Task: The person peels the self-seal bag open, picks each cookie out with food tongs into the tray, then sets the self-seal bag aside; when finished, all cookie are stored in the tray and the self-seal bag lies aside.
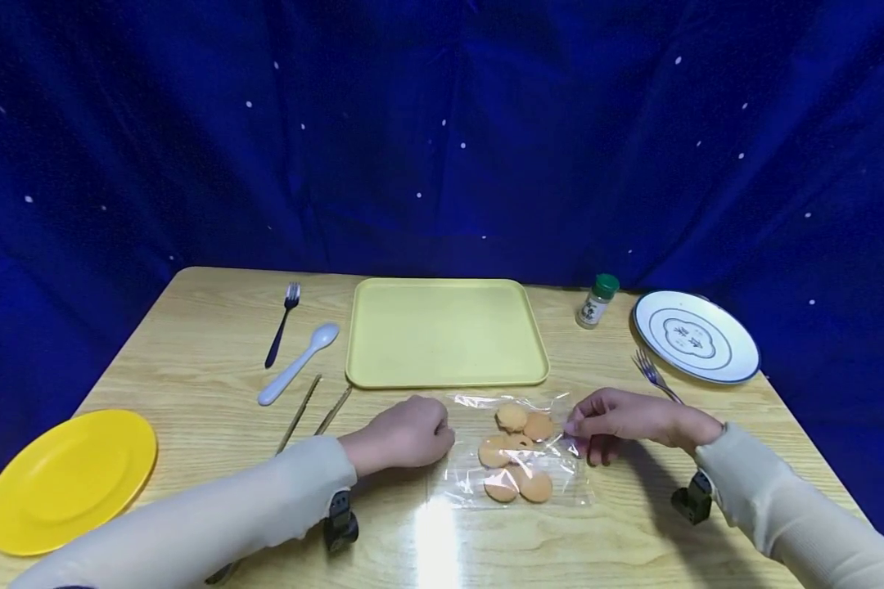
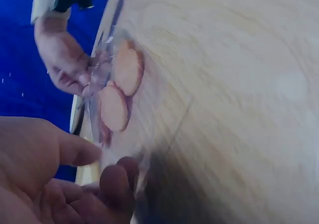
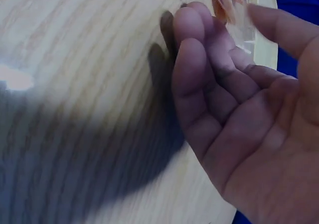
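- Yellow plate [image 1: 66, 483]: at the near left corner of the tabletop [image 1: 155, 360].
- Dark-handled fork [image 1: 283, 327]: towards the far left corner, tines to the far edge.
- White spoon [image 1: 297, 370]: slanted beside that fork, bowl to the far edge.
- Tongs [image 1: 299, 413]: left of centre, tips to the far edge, partly hidden by the left forearm.
- Left hand [image 1: 401, 433]: fingers curled, thumb and fingers pinching the bag's left edge.
- Pale yellow tray [image 1: 449, 331]: by the middle of the far edge.
- Clear bag [image 1: 516, 450] of round biscuits [image 1: 536, 484]: between the hands, just nearer the near edge than the tray. Its long axis appears to run left to right, along the near edge, one end at each hand; whether it lies flat, I cannot tell.
- Green-capped shaker [image 1: 593, 307]: by the far edge, right of the tray.
- Right hand [image 1: 619, 421]: thumb and forefinger pinching the bag's right edge, other fingers loosely bent.
- Silver fork [image 1: 651, 376]: tines to the far edge, handle partly behind the right hand.
- White plate [image 1: 663, 319]: at the far right corner.
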`<control>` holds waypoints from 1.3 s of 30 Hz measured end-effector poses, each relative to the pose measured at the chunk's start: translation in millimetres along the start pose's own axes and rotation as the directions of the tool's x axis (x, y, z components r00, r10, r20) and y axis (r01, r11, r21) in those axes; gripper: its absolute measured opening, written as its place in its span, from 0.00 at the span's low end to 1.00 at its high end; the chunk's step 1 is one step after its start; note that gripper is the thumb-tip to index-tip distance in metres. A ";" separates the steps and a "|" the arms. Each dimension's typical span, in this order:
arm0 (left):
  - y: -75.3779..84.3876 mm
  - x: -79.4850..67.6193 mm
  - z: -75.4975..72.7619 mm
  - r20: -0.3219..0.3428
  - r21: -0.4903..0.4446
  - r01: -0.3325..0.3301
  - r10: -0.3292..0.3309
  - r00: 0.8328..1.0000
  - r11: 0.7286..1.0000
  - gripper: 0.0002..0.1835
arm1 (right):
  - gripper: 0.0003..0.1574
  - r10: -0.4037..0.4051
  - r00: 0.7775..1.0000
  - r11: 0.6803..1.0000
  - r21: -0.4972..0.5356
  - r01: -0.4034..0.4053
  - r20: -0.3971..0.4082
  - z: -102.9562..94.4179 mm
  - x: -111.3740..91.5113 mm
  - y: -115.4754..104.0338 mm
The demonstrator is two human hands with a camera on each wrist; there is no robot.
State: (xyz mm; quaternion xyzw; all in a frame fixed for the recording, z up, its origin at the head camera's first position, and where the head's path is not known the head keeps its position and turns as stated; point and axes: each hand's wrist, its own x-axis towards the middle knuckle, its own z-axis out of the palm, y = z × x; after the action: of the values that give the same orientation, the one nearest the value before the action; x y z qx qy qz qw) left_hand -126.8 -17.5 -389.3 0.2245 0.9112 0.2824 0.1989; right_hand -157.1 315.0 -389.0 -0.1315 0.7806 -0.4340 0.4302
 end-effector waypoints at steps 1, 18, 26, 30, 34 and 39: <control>-0.5 0.9 0.3 0.018 -0.059 0.018 -0.017 1.000 0.998 0.26 | 0.21 -0.008 1.000 1.000 0.006 0.008 0.013 0.2 -0.2 1.4; -2.2 3.7 4.9 0.168 -0.482 0.179 -0.110 0.980 0.858 0.19 | 0.21 -0.104 0.994 0.994 -0.023 0.103 -0.040 5.7 5.8 14.0; -6.7 4.8 2.8 0.152 -0.589 0.126 -0.043 0.987 0.799 0.11 | 0.23 -0.052 0.996 0.994 -0.096 0.045 -0.073 3.6 -0.8 6.6; -8.7 4.1 3.5 0.115 -0.638 0.077 -0.004 0.993 0.766 0.11 | 0.21 -0.150 0.948 0.941 -0.334 0.050 -0.281 5.9 -1.4 -9.4; -10.3 4.0 5.3 0.057 -0.646 0.034 0.003 0.998 0.762 0.11 | 0.12 -0.436 0.822 0.791 -0.591 0.156 -0.367 23.2 7.9 -23.4; -9.9 3.9 5.2 0.043 -0.652 0.014 0.019 0.999 0.758 0.10 | 0.22 -0.557 0.779 0.613 -0.775 0.152 -0.288 50.7 17.9 -31.7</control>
State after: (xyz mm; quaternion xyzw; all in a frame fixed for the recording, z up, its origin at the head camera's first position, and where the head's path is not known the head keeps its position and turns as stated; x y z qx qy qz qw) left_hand -130.5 -20.5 -400.2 0.1491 0.7510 0.5765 0.2853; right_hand -133.2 257.3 -386.7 -0.3280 0.9244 -0.1929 0.0255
